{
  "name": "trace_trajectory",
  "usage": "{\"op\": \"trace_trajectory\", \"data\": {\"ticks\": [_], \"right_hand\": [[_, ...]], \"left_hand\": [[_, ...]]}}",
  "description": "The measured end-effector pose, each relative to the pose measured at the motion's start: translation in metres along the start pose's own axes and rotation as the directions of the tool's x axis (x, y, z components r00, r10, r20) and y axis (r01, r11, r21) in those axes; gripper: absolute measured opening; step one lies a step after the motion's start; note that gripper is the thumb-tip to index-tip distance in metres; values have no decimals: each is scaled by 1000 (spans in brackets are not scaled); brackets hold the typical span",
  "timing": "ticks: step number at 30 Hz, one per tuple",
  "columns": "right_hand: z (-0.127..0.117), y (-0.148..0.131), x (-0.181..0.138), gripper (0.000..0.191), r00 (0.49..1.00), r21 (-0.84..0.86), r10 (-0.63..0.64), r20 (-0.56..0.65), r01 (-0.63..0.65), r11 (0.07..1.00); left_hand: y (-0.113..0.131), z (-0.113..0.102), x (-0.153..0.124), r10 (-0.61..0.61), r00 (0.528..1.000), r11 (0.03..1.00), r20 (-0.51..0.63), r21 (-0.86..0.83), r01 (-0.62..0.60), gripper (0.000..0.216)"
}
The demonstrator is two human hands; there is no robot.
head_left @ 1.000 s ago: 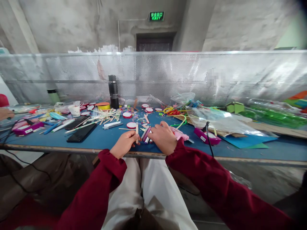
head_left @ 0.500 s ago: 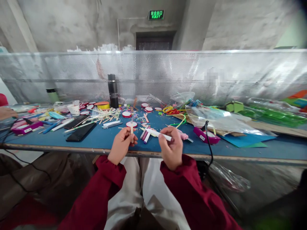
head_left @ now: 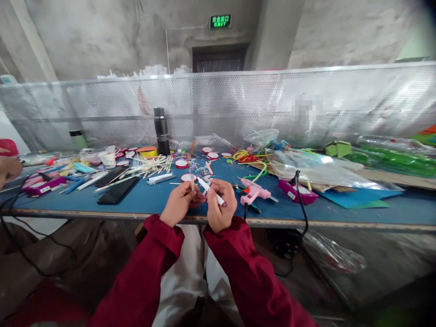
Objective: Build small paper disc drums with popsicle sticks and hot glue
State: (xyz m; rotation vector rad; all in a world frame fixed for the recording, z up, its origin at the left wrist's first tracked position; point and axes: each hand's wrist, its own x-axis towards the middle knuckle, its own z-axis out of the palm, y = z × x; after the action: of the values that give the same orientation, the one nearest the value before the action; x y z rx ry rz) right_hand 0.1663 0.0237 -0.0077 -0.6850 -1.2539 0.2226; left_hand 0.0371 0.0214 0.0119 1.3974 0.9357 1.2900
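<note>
Near the table's front edge, my left hand [head_left: 179, 200] pinches a short flat wooden stick [head_left: 192, 183], held upright. Close beside it, my right hand [head_left: 222, 204] is closed around a white marker [head_left: 211, 192], its tip slanting up and left toward the stick. Whether marker and stick touch I cannot tell. Just beyond the fingers lies a round white disc with a red rim [head_left: 188, 177]. A pink glue gun [head_left: 254, 192] rests right of my right hand. Left of my left hand are some white pens [head_left: 161, 178].
A black phone [head_left: 118, 190] and a pile of thin sticks [head_left: 155, 164] lie to the left, with a black bottle [head_left: 161, 131] behind. Rightward are a purple tape-like holder [head_left: 297, 192], its black cable, plastic bags [head_left: 320, 165] and blue sheets [head_left: 357, 197]. A co-worker's hand [head_left: 9, 165] shows far left.
My right hand has moved left with the marker, bringing its tip close to the wooden stick. The glue gun it partly covered now shows. The co-worker's hand has come further into view with something red.
</note>
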Motion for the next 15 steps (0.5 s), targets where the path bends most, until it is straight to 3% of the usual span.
{"op": "trace_trajectory", "data": {"ticks": [3, 5, 10, 15], "right_hand": [[-2, -4, 0, 25, 983, -42, -116, 139, 123, 991], [-2, -5, 2, 20, 978, -80, -164, 132, 175, 981], [1, -3, 3, 14, 994, -149, -97, 54, 104, 983], [1, 0, 1, 14, 985, -169, -102, 139, 125, 978]], "left_hand": [[0, -1, 0, 17, 1000, 1000, -13, -24, -17, 30], [1, 0, -2, 22, 999, 1000, -31, -15, -23, 31], [-2, 2, -4, 61, 997, 996, -47, 64, -58, 28], [-9, -1, -2, 102, 995, 990, -22, 104, -99, 30]]}}
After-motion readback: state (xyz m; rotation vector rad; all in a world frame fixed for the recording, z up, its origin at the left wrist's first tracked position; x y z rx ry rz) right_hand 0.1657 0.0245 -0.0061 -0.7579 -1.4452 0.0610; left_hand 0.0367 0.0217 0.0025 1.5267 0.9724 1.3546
